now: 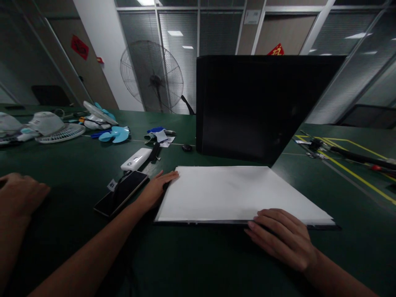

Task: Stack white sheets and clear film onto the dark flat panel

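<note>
A large white sheet or pad point(222, 194) lies flat on a thin black base point(204, 223), whose edge shows along the front. Behind it rises a black panel point(247, 107), its upper part leaning to the right; I cannot tell whether the two are joined. My left hand point(156, 189) rests at the sheet's left edge, with fingers stretched out over the far left corner. At the front edge, right of the middle, my right hand point(283, 237) lies with its fingers extended on the sheet and its rim. Neither hand is wrapped around anything.
A phone point(122, 194), white device point(136, 159) and small black object point(187, 147) lie left of the sheet. Fan parts, including a blue blade point(115, 135), sit farther left. Another person's hand point(23, 194) is at the left edge. Black rods point(359, 156) lie right.
</note>
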{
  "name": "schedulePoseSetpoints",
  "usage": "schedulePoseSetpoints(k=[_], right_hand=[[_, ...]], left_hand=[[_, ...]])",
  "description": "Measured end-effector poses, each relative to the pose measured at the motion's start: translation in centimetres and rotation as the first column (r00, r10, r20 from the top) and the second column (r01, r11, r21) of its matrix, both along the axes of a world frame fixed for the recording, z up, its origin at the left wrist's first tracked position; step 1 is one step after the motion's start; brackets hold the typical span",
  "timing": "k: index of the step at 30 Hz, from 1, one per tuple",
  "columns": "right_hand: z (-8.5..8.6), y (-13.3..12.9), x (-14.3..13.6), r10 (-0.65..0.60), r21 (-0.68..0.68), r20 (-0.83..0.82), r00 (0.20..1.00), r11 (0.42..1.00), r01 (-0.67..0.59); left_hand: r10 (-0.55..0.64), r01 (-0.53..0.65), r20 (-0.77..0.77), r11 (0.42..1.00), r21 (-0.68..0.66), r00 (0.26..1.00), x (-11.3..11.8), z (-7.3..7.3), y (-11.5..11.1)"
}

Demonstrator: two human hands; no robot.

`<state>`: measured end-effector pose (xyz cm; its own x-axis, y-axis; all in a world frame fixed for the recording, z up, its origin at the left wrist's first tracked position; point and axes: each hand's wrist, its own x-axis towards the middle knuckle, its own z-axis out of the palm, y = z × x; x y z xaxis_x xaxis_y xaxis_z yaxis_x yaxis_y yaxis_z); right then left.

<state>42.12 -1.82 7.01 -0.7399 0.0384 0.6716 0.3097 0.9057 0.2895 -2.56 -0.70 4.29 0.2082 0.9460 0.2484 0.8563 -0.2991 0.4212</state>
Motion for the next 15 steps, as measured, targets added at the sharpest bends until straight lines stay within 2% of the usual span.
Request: schedulePoseSetpoints(k=[4, 7, 9, 12, 15], right_hand=[[-0.2, 0.0, -0.7, -0.011, -0.035, -0.005, 1.0, 0.999, 0.011], [1.0, -0.3, -0.6, 0.001, -0.031, -0.039, 0.999, 1.0, -0.002], [2.4, -0.4, -0.1, -0.054, -0.034, -0.07, 0.996, 0.998, 0.052], [4.5, -0.7, 1.8, -0.2, -0.034, -0.13, 0.971, 0.98, 0.198], [5.1, -1.5, 5.7, -0.32, -0.054, -0.188, 0.929, 0.947, 0.316]], left_hand=[[-0.028, 0.029, -0.022, 0.999, 0.033, 0.999, 0.0, -0.5, 0.0], [0.018, -0.018, 0.027, 1.0, -0.004, 0.999, 0.4, -0.6, -0.3], [0.074, -0.072, 0.068, 0.997, -0.018, 0.995, 0.8, -0.7, -0.6], [0.091, -0.091, 0.064, 0.996, 0.001, 0.994, 1.2, -0.8, -1.0], [0.112, -0.112, -0.016, 0.994, -0.016, 0.994, 1.5, -0.9, -1.0]])
